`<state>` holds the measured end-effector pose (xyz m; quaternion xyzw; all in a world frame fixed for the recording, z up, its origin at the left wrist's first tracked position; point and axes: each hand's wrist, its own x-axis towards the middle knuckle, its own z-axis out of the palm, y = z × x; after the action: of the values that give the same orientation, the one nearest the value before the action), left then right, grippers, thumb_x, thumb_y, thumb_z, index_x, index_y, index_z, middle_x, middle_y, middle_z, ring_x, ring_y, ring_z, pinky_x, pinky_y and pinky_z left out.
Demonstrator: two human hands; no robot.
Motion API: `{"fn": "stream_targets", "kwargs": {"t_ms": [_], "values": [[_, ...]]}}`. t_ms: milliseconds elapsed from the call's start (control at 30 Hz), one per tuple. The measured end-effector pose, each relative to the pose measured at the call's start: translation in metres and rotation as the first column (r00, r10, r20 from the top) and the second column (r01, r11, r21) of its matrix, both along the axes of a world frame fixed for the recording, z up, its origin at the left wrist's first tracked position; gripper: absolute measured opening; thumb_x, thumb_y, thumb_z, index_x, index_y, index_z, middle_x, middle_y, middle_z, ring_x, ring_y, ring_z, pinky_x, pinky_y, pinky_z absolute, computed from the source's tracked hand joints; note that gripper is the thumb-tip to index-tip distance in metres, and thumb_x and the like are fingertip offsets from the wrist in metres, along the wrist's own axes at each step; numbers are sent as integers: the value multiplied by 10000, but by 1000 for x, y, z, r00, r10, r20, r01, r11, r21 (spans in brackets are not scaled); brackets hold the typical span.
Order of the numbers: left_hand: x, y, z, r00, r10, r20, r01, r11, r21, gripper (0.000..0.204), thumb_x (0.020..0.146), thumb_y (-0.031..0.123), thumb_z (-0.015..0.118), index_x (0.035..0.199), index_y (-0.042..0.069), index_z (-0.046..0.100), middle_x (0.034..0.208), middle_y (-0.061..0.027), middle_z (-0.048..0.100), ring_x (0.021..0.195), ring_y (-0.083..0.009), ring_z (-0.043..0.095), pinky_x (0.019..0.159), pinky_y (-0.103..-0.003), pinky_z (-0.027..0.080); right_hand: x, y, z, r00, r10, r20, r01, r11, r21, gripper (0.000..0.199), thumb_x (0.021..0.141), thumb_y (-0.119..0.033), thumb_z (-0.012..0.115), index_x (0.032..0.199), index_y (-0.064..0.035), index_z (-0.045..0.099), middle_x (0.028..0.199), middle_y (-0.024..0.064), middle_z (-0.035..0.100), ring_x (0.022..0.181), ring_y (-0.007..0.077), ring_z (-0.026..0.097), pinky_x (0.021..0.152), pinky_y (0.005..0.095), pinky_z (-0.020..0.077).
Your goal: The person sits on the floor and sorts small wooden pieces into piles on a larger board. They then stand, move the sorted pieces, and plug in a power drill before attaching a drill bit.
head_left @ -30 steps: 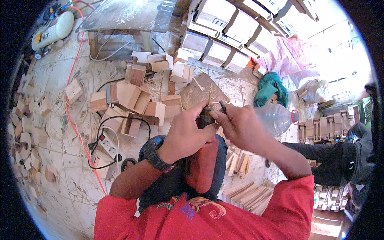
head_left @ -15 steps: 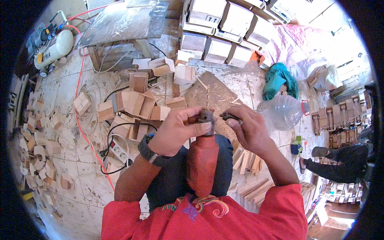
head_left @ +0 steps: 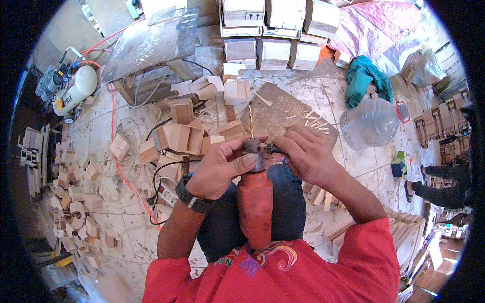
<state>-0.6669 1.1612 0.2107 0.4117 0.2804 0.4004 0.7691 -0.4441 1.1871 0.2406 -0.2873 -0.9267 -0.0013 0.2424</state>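
An orange-red power drill [head_left: 255,202] stands on end between my knees, its rear against my red shirt. A gold-coloured drill bit [head_left: 251,118] points away from me out of its dark chuck [head_left: 257,160]. My left hand [head_left: 217,169], with a dark watch on the wrist, is closed around the chuck, thumb on the near side. In my right hand [head_left: 310,156] the fingers are wrapped round a small dark chuck key [head_left: 276,149], whose tip meets the chuck's right side. Most of the key is hidden by the fingers.
Wooden box pieces [head_left: 179,136] lie ahead to the left, beside a power strip [head_left: 166,193]. A brown board [head_left: 283,108] with wood slivers is ahead. At right are a large clear bottle [head_left: 371,123] and a person's legs [head_left: 444,189]. An air compressor [head_left: 76,91] stands far left.
My right hand has moved left with the chuck key, from apart to against the chuck. My left hand still grips the chuck. The whole view has shifted slightly.
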Motion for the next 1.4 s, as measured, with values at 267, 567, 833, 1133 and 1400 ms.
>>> {"fn": "stream_targets", "kwargs": {"t_ms": [267,567,833,1133,1400], "values": [[-1,-1,1,1000,-19,9,19,999,47,539,874,253,648,1289,-36,462,1110,-86,619,1025,-155,585,924,-298,450,-9,3,16,993,73,96,-75,997,20,338,727,-195,603,1031,-53,564,855,47,559,774,205,566,679,316,476],[-4,-8,14,997,-70,-22,73,986,153,389,908,176,613,1230,-24,523,1085,-38,624,1016,-81,545,919,-247,429,-17,29,64,821,308,481,-414,901,129,200,719,-251,588,816,-99,501,753,26,502,736,179,543,622,293,457],[-7,-5,4,992,33,-118,9,940,342,356,925,193,584,1197,-30,533,1078,-41,615,990,-98,528,908,-266,418,-29,22,51,900,243,361,-212,969,-124,216,797,-263,563,882,-81,482,778,72,548,764,258,584,634,358,483],[-8,-1,-2,976,67,-209,13,932,361,350,931,188,570,1204,-24,519,1068,-53,606,983,-95,512,903,-273,420,-48,-25,29,920,-355,169,393,817,-421,217,902,-199,590,849,-5,508,611,183,542,583,371,588,515,435,452],[-3,-14,13,990,87,-113,-80,995,61,387,876,161,649,1212,11,531,1072,-41,601,950,-74,544,836,-249,460,-25,-9,50,884,-461,-71,69,279,-958,360,968,-324,474,881,6,587,552,89,546,499,193,593,485,344,483]]}}
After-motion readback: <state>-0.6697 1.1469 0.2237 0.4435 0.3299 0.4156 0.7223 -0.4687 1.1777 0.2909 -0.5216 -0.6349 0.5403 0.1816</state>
